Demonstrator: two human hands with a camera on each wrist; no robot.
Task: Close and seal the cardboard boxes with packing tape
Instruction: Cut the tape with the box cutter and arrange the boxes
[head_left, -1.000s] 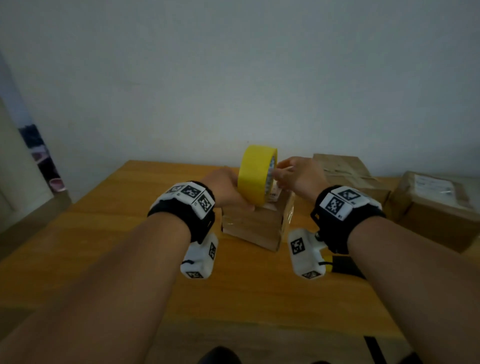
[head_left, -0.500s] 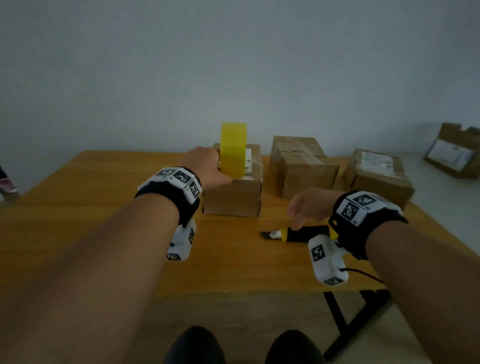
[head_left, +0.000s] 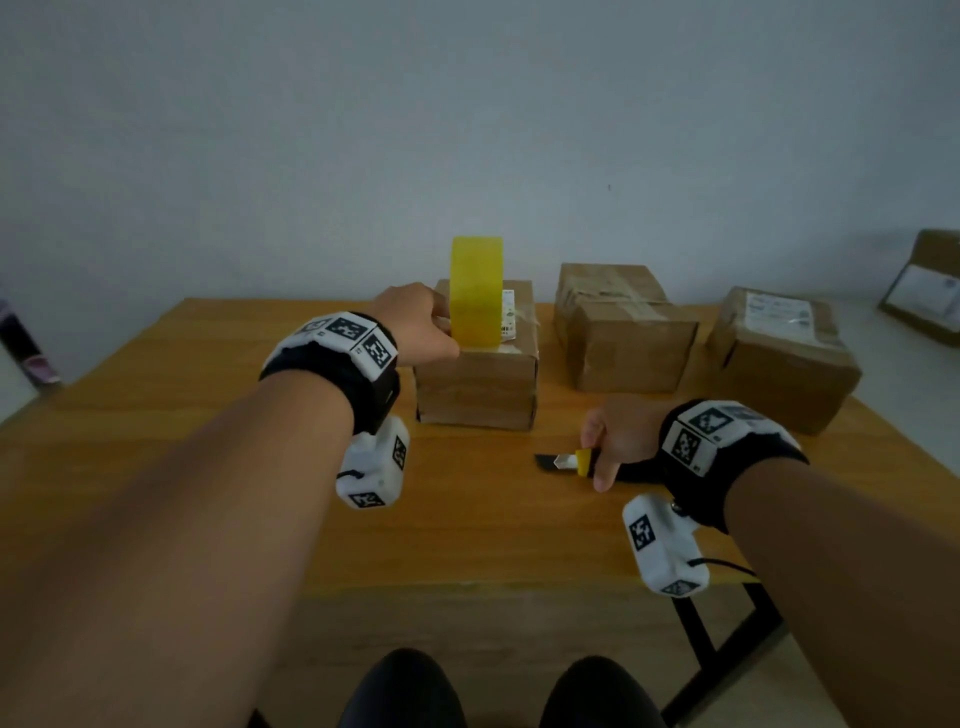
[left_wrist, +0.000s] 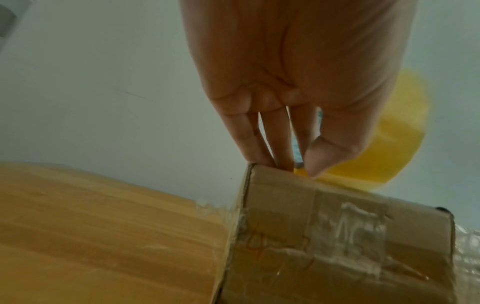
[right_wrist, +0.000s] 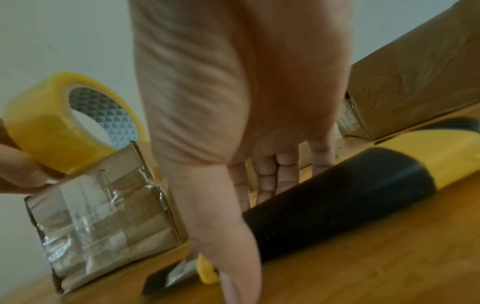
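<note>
The left hand (head_left: 415, 325) grasps the tape roll (head_left: 476, 291) from its left side, thumb and fingers (left_wrist: 262, 139) pinched at the roll's lower edge, holding it upright on its rim on top of the box (head_left: 478, 384). The box is closed, with clear tape over its near face and a white label on top just right of the roll. It stands on the bench (head_left: 208, 415).

Right of the box and nearer the person, the right hand (head_left: 618, 441) reaches down over the knife (head_left: 566, 461), a black and yellow cutter lying flat on the bench. Its fingers (right_wrist: 275, 176) hang straight behind the handle, thumb in front; whether this grip has yet closed on the handle, I cannot tell.

Right of the box stand a second box (head_left: 623, 332) and, beyond it, a third box (head_left: 779, 353).
</note>
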